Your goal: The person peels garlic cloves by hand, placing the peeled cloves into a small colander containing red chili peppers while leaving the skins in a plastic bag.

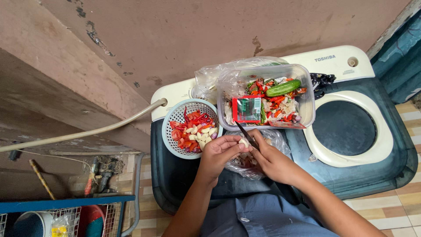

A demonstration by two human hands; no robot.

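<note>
Head view, looking down on a person seated at a washing machine (351, 180) whose lid serves as the surface.

Left hand (218, 153): fingers curled and pressed together, pinching a small pale garlic clove (244, 142) at their tips. The clove sits at the meeting point of the two hands, above a crumpled clear bag (252, 164) that lies on the surface beneath them.

Right hand (274, 161): fingers closed around the handle of a knife (245, 134), the handle itself hidden in the grip. The dark blade shows above the fingers, its long axis running up and to the person's left, from the hand toward the tub (267, 94). The blade's lower part lies just beside the clove, on its right; whether the edge touches it cannot be told.

Key relation: the clove lies to the left of the blade, held at the left fingertips, so both hands are equally close to it, the left gripping, the right bringing the edge against it from the right side.

Surroundings: just left of the left hand, a round pale basket (173, 131) holds red chilli pieces and peeled cloves. Beyond the hands, the clear tub carries a cucumber (283, 88), red chillies and a red-and-green packet (248, 109). A pale hose (87, 131) runs off to the left along the wall.
</note>
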